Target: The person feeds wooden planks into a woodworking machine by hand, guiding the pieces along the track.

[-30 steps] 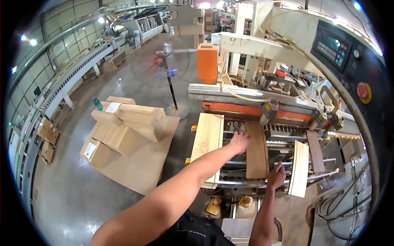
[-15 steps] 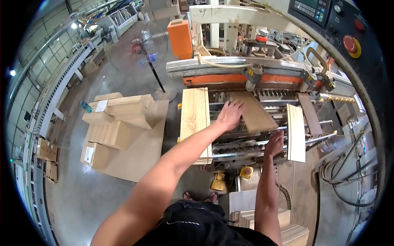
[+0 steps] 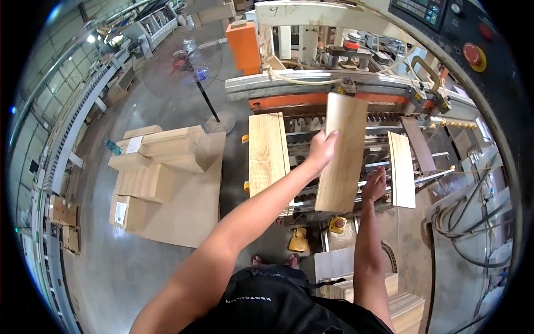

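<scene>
1. A pale wooden board (image 3: 343,153) is held lengthwise above the machine bed (image 3: 356,125), its far end up by the orange rail (image 3: 289,101) and its near end down between the two hands.
2. The left hand (image 3: 321,150) grips the board's left edge about halfway along, fingers closed over the face.
3. The right hand (image 3: 374,185) sits at the board's lower right edge, fingers curled; whether it clasps the board or only touches it cannot be told.
4. Just left of the left hand, a stack of boards (image 3: 268,153) lies flat on the bed.
5. To the right of the right hand, another light plank (image 3: 401,170) rests on the bed, with a darker strip (image 3: 419,145) beyond it.
6. Farther left of both hands, cardboard boxes (image 3: 156,161) are piled on a flat sheet on the concrete floor (image 3: 100,267), and a standing fan (image 3: 186,58) stands beyond them.
7. Beyond the right hand, a control panel with a red button (image 3: 473,54) stands at the machine's far side.
</scene>
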A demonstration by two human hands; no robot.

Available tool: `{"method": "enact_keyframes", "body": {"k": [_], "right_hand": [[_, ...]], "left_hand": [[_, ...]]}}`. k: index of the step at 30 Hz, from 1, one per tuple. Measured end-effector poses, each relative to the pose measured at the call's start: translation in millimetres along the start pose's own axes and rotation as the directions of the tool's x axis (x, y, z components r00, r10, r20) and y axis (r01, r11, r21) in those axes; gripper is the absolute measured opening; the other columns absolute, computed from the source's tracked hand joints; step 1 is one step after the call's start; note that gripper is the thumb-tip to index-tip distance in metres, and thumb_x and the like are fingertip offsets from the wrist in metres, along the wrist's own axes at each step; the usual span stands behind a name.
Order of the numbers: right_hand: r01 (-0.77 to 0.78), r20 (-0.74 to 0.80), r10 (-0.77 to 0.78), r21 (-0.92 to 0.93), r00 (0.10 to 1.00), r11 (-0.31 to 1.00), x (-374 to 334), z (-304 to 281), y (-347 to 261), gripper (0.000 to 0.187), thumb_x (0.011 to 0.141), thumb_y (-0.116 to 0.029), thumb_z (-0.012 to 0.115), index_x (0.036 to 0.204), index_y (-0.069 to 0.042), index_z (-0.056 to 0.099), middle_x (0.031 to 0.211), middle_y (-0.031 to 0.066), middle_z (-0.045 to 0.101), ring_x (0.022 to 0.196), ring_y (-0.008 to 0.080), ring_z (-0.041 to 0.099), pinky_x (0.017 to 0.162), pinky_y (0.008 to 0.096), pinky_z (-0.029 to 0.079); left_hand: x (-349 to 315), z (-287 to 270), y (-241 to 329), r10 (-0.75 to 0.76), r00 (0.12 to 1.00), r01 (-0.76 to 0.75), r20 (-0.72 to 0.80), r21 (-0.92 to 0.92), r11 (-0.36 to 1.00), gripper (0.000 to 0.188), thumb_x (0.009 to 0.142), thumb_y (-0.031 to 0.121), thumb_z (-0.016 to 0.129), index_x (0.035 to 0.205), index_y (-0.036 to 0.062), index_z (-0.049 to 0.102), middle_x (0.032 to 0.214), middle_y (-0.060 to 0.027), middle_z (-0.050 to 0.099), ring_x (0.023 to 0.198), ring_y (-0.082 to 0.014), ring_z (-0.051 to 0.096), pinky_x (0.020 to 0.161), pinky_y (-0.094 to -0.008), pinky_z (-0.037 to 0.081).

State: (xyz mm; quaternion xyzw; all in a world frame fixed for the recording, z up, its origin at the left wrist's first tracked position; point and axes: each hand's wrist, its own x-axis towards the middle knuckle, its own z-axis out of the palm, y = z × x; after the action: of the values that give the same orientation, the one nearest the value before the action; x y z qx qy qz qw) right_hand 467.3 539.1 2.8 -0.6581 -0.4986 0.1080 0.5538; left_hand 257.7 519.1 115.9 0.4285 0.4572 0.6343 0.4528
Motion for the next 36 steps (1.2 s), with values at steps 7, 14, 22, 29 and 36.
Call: {"method": "enact_keyframes", "body": {"k": [7,14,22,29,36], "right_hand": [[-0.002,-0.047,0.009,0.137,0.999,0.991,1,10,-2,0.048,0.099,-0.044,0.037,0.098,-0.007,0.067,0.059,0.0025,0.058,0.054,0.0120,0.053,0.052,0.0284,0.040],[-0.002,-0.052,0.014,0.221,0.999,0.975,-6,4,-30,0.051,0.100,-0.041,0.035,0.101,-0.001,0.067,0.064,0.0057,0.062,0.060,0.0151,0.055,0.059,0.0313,0.045],[-0.135,0.060,0.121,0.404,0.991,0.905,-8,-13,-24,0.042,0.100,-0.033,0.039,0.096,0.000,0.064,0.072,0.0055,0.062,0.067,0.0127,0.058,0.063,0.0265,0.048],[-0.070,0.116,0.050,0.169,0.992,0.983,-4,-12,-33,0.037,0.098,-0.029,0.043,0.091,0.000,0.064,0.075,0.0052,0.059,0.066,0.0145,0.053,0.061,0.0300,0.044],[0.044,0.192,0.006,-0.253,0.981,0.967,2,-21,-21,0.036,0.095,-0.033,0.047,0.085,-0.002,0.062,0.074,0.0119,0.061,0.066,0.0253,0.056,0.064,0.0361,0.045]], "left_hand": [[61,-38,-141,-0.611,0.756,0.572,-0.235,-0.216,0.791,0.042,0.088,0.027,0.054,0.112,-0.0078,0.057,0.095,-0.0168,0.066,0.090,-0.0249,0.064,0.076,-0.0387,0.050],[96,-40,-195,-0.552,0.770,0.489,-0.318,-0.261,0.832,0.047,0.087,0.033,0.055,0.113,-0.0068,0.058,0.109,-0.0211,0.065,0.093,-0.0337,0.065,0.080,-0.0449,0.051],[75,23,-101,-0.387,0.617,0.650,-0.685,0.167,0.741,0.050,0.085,0.043,0.055,0.095,-0.0054,0.066,0.096,-0.0280,0.066,0.093,-0.0440,0.063,0.081,-0.0478,0.050],[78,21,-101,-0.346,0.674,0.639,-0.652,0.280,0.717,0.055,0.086,0.046,0.055,0.087,-0.0082,0.066,0.091,-0.0294,0.065,0.090,-0.0427,0.064,0.080,-0.0489,0.050],[68,31,-82,-0.433,0.682,0.686,-0.590,0.308,0.659,0.051,0.088,0.045,0.053,0.102,-0.0034,0.062,0.092,-0.0267,0.066,0.090,-0.0427,0.064,0.079,-0.0507,0.050]]}}
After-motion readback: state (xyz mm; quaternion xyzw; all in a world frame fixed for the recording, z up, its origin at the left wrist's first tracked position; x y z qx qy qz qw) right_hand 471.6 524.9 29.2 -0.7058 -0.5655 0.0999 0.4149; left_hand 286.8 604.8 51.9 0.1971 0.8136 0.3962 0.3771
